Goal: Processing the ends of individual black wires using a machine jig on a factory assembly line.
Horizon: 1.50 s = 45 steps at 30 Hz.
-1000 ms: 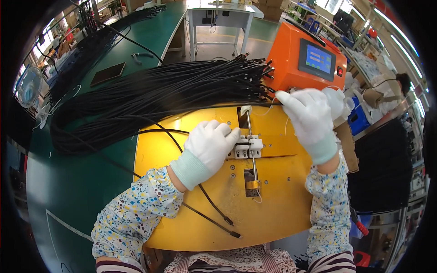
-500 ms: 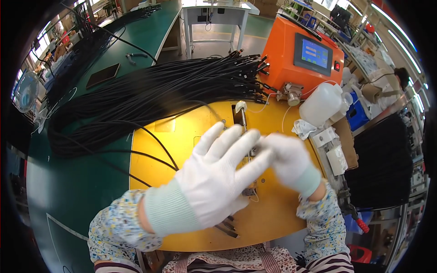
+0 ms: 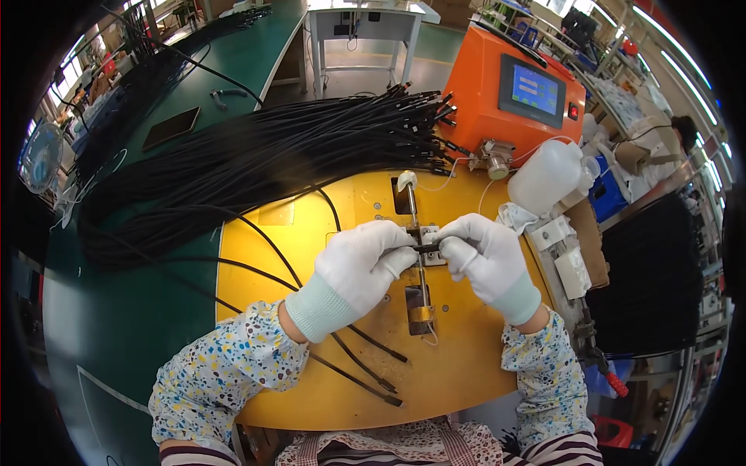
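Observation:
Both my hands wear white knit gloves with pale green cuffs. My left hand [image 3: 359,260] pinches a black cable [image 3: 426,248] between thumb and fingers. My right hand [image 3: 488,258] pinches the end of the same cable from the other side. Its connector is mostly hidden by the fingertips. The held piece lies level over a small metal fixture [image 3: 435,259] in the yellow work plate [image 3: 466,365]. Thin metal rods [image 3: 413,203] point at the fixture from the far and near sides. Beneath my left wrist, three cable ends [image 3: 388,386] lie on the plate.
A thick bundle of black cables [image 3: 256,147] spreads across the back and left. Behind the plate stands an orange machine [image 3: 486,78] with a screen, near a white plastic bottle [image 3: 546,177]. A phone [image 3: 171,129] and pliers [image 3: 227,98] rest on the green table [image 3: 116,311].
My hands, close together and blurred before, have drawn apart over the fixture. The left has opened up the view of the fixture and now pinches the cable with the right.

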Available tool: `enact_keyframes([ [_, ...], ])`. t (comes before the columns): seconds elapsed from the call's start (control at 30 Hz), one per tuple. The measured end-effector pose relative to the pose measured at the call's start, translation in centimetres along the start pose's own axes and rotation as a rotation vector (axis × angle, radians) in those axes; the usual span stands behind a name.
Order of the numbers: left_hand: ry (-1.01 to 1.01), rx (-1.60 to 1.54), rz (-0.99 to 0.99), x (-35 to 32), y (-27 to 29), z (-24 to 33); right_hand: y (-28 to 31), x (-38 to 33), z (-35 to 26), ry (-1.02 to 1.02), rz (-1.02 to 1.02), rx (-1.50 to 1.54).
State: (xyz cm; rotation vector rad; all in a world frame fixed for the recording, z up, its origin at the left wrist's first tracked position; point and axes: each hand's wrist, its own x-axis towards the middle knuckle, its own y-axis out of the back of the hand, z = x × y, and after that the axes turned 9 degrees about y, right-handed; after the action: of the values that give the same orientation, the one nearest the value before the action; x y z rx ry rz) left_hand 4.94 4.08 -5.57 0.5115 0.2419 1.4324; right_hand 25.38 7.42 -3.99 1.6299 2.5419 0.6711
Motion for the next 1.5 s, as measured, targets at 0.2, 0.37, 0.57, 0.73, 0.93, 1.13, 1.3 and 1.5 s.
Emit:
enact_keyframes([
  [0.2,0.181,-0.138,-0.106,0.4,-0.2,-0.2,-1.1,-0.1,0.2,0.214,-0.022,-0.128],
  [0.37,-0.099,0.121,0.082,0.7,-0.3,-1.2,-0.9,1.0,1.0,0.332,0.018,-0.258],
  [0.57,-0.267,0.496,0.119,0.7,-0.6,-2.4,0.0,1.9,2.2,0.588,0.005,-0.769],
  [0.73,-0.424,0.811,0.132,0.5,-0.6,-3.4,0.2,2.6,2.2,0.552,-0.090,-0.796],
  [0.93,-0.430,0.867,0.109,0.6,-0.7,-3.1,0.0,11.9,0.4,0.564,-0.007,-0.856],
  [1.13,-0.440,0.885,0.096,0.6,-0.5,-2.7,-2.7,19.3,-1.4,0.423,-0.325,-1.272],
  [1.3,-0.448,0.875,0.100,0.8,-0.7,-3.0,-2.8,21.3,0.2,0.496,-0.416,-1.423],
  [1.5,-0.435,0.803,0.126,0.9,-0.2,-3.7,-1.2,16.7,-3.8,1.086,0.081,-1.344],
])
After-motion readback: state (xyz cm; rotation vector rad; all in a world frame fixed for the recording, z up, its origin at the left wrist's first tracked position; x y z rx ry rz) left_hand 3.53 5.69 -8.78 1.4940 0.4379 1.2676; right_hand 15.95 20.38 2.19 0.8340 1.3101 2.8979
